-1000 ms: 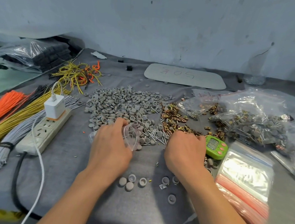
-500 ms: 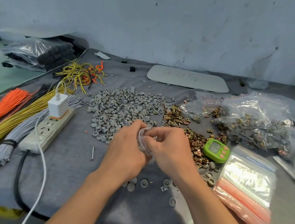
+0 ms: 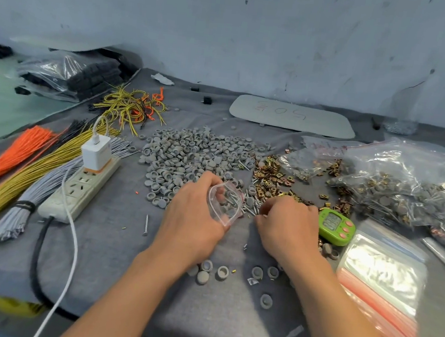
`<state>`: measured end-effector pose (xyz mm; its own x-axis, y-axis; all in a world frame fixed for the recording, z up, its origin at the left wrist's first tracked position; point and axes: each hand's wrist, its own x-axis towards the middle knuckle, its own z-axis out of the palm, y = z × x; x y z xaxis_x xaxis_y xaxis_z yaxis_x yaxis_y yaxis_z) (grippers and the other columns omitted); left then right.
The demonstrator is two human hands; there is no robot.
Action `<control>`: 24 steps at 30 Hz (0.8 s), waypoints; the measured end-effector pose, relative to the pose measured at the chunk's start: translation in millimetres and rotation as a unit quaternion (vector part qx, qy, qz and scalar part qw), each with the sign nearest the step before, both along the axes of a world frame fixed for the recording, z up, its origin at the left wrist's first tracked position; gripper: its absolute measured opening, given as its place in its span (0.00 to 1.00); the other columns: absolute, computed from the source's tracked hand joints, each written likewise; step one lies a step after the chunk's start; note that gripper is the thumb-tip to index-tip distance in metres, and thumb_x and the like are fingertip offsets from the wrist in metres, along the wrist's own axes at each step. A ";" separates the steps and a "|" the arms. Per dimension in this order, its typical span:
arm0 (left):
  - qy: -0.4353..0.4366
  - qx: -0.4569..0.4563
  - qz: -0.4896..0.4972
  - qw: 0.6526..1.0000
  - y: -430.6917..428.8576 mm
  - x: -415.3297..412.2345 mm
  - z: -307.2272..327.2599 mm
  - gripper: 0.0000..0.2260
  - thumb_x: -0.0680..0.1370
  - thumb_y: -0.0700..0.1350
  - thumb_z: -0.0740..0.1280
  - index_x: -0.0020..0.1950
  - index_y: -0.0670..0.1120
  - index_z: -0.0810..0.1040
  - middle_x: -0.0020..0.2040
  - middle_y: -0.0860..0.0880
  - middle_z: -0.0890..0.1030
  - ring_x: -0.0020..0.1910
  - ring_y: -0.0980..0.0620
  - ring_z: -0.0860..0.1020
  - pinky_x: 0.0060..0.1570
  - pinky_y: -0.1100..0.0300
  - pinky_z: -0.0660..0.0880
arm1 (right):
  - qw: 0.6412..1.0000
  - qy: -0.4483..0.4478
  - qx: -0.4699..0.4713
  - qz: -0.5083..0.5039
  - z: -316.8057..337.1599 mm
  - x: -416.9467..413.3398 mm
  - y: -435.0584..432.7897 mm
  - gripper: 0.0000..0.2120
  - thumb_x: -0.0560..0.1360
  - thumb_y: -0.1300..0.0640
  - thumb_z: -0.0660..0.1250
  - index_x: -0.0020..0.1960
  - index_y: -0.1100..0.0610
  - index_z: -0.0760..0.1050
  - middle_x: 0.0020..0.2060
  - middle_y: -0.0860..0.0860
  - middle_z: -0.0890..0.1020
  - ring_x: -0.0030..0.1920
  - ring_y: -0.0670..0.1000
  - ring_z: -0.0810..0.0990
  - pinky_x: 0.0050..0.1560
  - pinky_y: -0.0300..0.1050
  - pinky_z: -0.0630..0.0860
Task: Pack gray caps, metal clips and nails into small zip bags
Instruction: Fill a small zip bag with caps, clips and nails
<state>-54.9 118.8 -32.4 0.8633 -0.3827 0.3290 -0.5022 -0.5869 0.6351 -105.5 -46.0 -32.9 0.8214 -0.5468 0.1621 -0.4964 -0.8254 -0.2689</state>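
Observation:
My left hand [image 3: 192, 217] holds a small clear zip bag [image 3: 224, 203] with its mouth open; gray caps and nails show inside it. My right hand [image 3: 289, 227] lies just to the right of the bag, fingers curled down on the nails [image 3: 250, 209]; what its fingertips pinch is hidden. A wide heap of gray caps [image 3: 189, 156] spreads behind my left hand. Brass-coloured metal clips [image 3: 270, 173] lie scattered behind my right hand. A few loose caps [image 3: 222, 272] sit near my wrists.
A power strip [image 3: 80, 188] with a white charger and wire bundles [image 3: 18, 173] lie at the left. A green timer [image 3: 334, 226], a stack of empty zip bags [image 3: 381, 275] and filled bags [image 3: 402, 188] sit at the right. A lone nail [image 3: 146, 224] lies left of my left hand.
My right hand has let go of the bag's mouth and moved right, down onto the nails. My left hand keeps the bag, now held open and tilted.

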 end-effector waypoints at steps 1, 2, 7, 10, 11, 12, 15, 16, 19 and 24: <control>0.001 0.002 0.001 1.000 -0.1 0.2 -0.2 0.19 0.70 0.50 0.77 0.51 0.62 0.69 0.49 0.58 0.80 0.47 0.55 0.76 0.42 0.60 0.68 | 1.000 0.002 -0.017 -0.009 -2.2 2.2 -0.3 0.05 0.78 0.52 0.67 0.48 0.48 0.82 0.38 0.47 0.82 0.48 0.55 0.82 0.57 0.51 0.64; 0.002 0.004 0.002 1.000 0.0 0.2 -0.2 0.20 0.70 0.50 0.77 0.51 0.62 0.68 0.49 0.58 0.80 0.47 0.55 0.76 0.43 0.59 0.68 | 0.999 0.004 -0.031 -0.020 -4.2 3.5 0.2 0.05 0.77 0.55 0.66 0.46 0.48 0.81 0.36 0.47 0.81 0.46 0.55 0.82 0.55 0.51 0.62; 0.001 0.006 -0.001 1.000 1.7 -0.5 -0.7 0.18 0.70 0.50 0.78 0.49 0.60 0.69 0.46 0.59 0.79 0.45 0.59 0.75 0.39 0.61 0.68 | 0.998 -0.001 -0.034 -0.060 -9.3 6.3 3.0 0.05 0.77 0.56 0.65 0.43 0.49 0.77 0.37 0.48 0.82 0.45 0.55 0.82 0.56 0.53 0.63; 0.003 0.010 -0.003 1.000 3.5 -0.4 -0.9 0.19 0.70 0.49 0.78 0.48 0.60 0.69 0.44 0.60 0.78 0.45 0.60 0.74 0.39 0.68 0.66 | 0.996 0.014 -0.044 -0.077 -8.8 6.6 1.3 0.10 0.77 0.58 0.64 0.37 0.51 0.71 0.30 0.47 0.75 0.38 0.56 0.78 0.56 0.53 0.63; 0.002 0.011 -0.003 1.000 3.8 -0.5 -0.9 0.19 0.70 0.50 0.78 0.48 0.60 0.69 0.44 0.60 0.77 0.44 0.60 0.74 0.39 0.69 0.65 | 0.995 0.018 -0.050 -0.080 -7.9 6.0 1.0 0.11 0.76 0.59 0.63 0.36 0.52 0.70 0.28 0.47 0.72 0.35 0.56 0.75 0.56 0.53 0.63; 0.002 0.012 -0.003 1.000 3.8 -0.6 -0.8 0.19 0.70 0.50 0.78 0.49 0.60 0.69 0.44 0.60 0.77 0.44 0.59 0.74 0.38 0.69 0.65 | 0.995 0.022 -0.058 -0.078 -6.9 5.2 1.2 0.12 0.76 0.59 0.63 0.35 0.52 0.69 0.28 0.47 0.72 0.34 0.56 0.74 0.56 0.52 0.63; 0.001 0.014 0.000 1.000 3.7 -1.3 -0.2 0.19 0.70 0.50 0.77 0.49 0.60 0.69 0.44 0.59 0.78 0.44 0.56 0.74 0.37 0.66 0.65 | 0.997 0.023 -0.055 -0.057 -5.1 2.4 1.2 0.10 0.76 0.59 0.64 0.37 0.51 0.71 0.30 0.49 0.75 0.39 0.56 0.79 0.57 0.52 0.63; 0.001 0.014 0.002 1.000 3.5 -1.3 0.0 0.18 0.70 0.50 0.77 0.49 0.60 0.69 0.44 0.59 0.78 0.44 0.55 0.74 0.37 0.62 0.65 | 0.998 0.018 -0.042 -0.046 -4.0 0.9 0.4 0.08 0.77 0.58 0.65 0.39 0.51 0.75 0.31 0.48 0.76 0.41 0.55 0.80 0.57 0.52 0.63; 0.005 0.017 0.003 1.000 2.2 -0.6 0.5 0.19 0.70 0.50 0.77 0.49 0.60 0.68 0.45 0.59 0.78 0.46 0.53 0.75 0.41 0.57 0.66 | 1.000 0.013 -0.010 -0.008 0.8 -5.3 -3.9 0.04 0.75 0.55 0.67 0.44 0.49 0.80 0.35 0.46 0.80 0.45 0.55 0.81 0.54 0.51 0.62; 0.011 0.014 0.001 1.000 -0.9 -0.6 0.4 0.19 0.70 0.51 0.78 0.52 0.61 0.69 0.49 0.58 0.80 0.49 0.53 0.77 0.45 0.54 0.72 | 0.999 -0.014 0.036 -0.001 4.5 -6.3 -10.5 0.06 0.74 0.57 0.69 0.43 0.47 0.81 0.36 0.47 0.82 0.49 0.55 0.82 0.59 0.50 0.70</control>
<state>-55.5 117.9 -32.0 0.8710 -0.3899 0.2988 -0.4869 -0.6055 0.6295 -111.8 -56.5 -28.4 0.8158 -0.5597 0.1456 -0.4898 -0.8025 -0.3407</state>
